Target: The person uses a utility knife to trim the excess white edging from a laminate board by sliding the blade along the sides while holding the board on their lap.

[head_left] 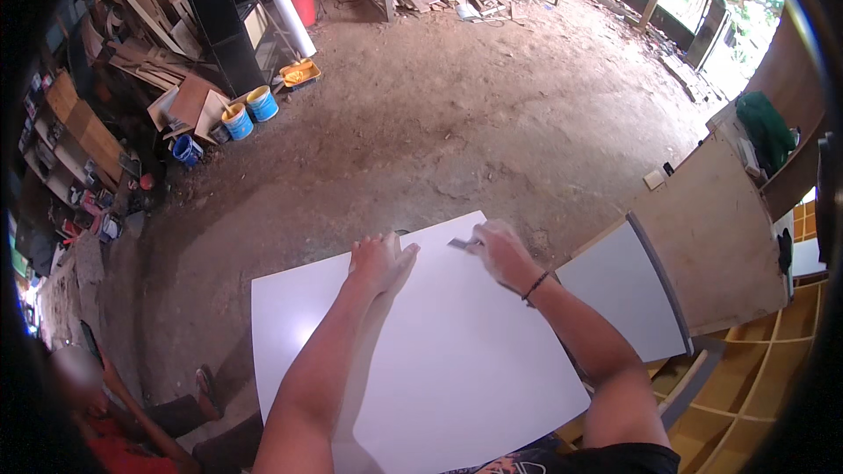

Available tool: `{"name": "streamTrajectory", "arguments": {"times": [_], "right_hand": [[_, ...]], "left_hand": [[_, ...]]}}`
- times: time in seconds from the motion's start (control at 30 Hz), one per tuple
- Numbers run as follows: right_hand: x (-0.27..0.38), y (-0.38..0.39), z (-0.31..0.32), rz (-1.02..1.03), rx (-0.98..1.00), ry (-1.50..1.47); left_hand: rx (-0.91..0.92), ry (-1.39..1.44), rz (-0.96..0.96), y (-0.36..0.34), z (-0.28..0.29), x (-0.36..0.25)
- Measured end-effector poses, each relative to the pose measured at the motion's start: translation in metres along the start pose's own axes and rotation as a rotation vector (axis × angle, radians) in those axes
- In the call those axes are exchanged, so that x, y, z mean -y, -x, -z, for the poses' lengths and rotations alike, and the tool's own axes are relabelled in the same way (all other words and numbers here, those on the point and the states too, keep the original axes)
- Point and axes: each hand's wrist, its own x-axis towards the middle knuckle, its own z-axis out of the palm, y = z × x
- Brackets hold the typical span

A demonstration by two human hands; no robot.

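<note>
A large glossy white panel point(457, 342) lies in front of me, one corner pointing away. My left hand point(379, 263) is at its far edge, fingers curled over the edge and thumb on the top face; the fingertips are partly hidden. My right hand point(504, 254), with a dark bracelet at the wrist, is closed on a small flat grey blade-like tool point(458, 244). The tool is close to the panel's surface near the far corner; whether it touches I cannot tell. Its exact kind is unclear.
On the right are a grey-edged board point(619, 290), a plywood sheet point(711, 246) and a yellow compartmented frame point(746, 386). A seated person point(132, 421) is at lower left. Paint buckets point(237, 121), a yellow tray point(300, 75) and scrap wood point(158, 26) stand farther back.
</note>
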Motion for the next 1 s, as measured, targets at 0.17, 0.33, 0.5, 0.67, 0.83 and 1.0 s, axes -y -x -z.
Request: {"name": "streamTrajectory", "arguments": {"times": [0.17,0.33,0.5,0.67,0.83,1.0], "right_hand": [[-0.006,-0.002,0.006,0.024,-0.04,0.061],[0.053,0.006,0.003,0.142,0.229,-0.046],[0.015,0.01,-0.004,0.028,0.074,-0.057],[0.099,0.025,0.012,0.145,0.432,-0.343],[0.055,0.012,0.005,-0.267,-0.096,-0.461],[0.01,0.005,-0.014,-0.379,-0.445,-0.502]], "left_hand": [[0.005,0.017,-0.003,-0.004,-0.007,0.0],[-0.063,0.069,0.031,0.002,-0.005,0.011],[-0.008,0.205,0.051,-0.005,0.003,0.0],[-0.076,0.178,0.245,-0.011,-0.009,0.027],[-0.092,0.005,-0.042,0.005,-0.015,-0.004],[0.026,0.139,-0.582,0.048,-0.018,-0.084]]}}
